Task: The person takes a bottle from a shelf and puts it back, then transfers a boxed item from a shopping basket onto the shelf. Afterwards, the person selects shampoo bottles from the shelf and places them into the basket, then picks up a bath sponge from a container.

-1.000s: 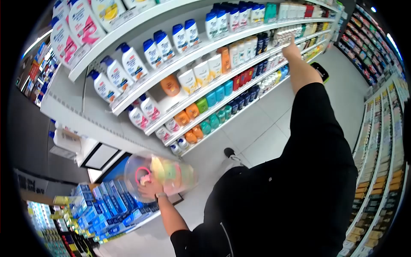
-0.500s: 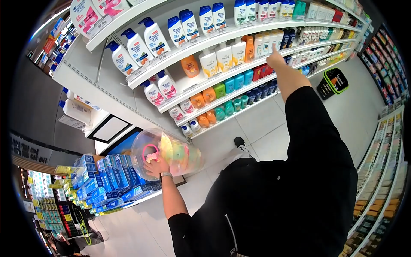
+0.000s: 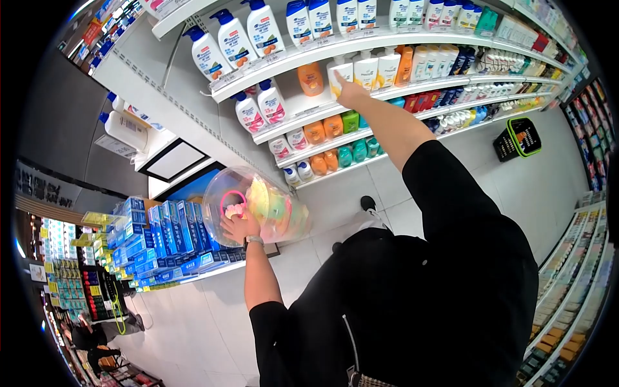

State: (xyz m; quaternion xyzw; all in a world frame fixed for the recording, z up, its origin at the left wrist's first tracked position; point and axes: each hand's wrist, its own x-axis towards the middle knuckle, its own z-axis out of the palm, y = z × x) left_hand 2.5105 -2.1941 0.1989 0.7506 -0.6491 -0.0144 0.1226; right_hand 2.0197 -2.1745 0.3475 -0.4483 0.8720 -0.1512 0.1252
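Observation:
My right hand [image 3: 352, 95] reaches to the middle shelf, its index finger stretched out over the front of a white pump bottle [image 3: 339, 72] with a yellow label. It holds nothing, and its other fingers show poorly. My left hand [image 3: 241, 226], with a watch at the wrist, lies with spread fingers at the opening of a clear plastic tub [image 3: 216, 188]. Beneath those fingers is a small pink and cream item [image 3: 236, 210]; a pink hoop [image 3: 231, 193] stands beside it. Blurred pastel things [image 3: 274, 205] show through the tub's wall.
An orange bottle [image 3: 311, 79] stands left of the pump bottles. Blue-capped shampoo bottles [image 3: 263, 29] line the shelf above. Blue boxes [image 3: 171, 227] are stacked left of the tub. A black basket [image 3: 509, 145] with a green rim sits on the floor at right.
My right hand has moved left along the shelf, from the slim bottles to the white pump bottle. My left hand stays at the tub. The view has shifted slightly.

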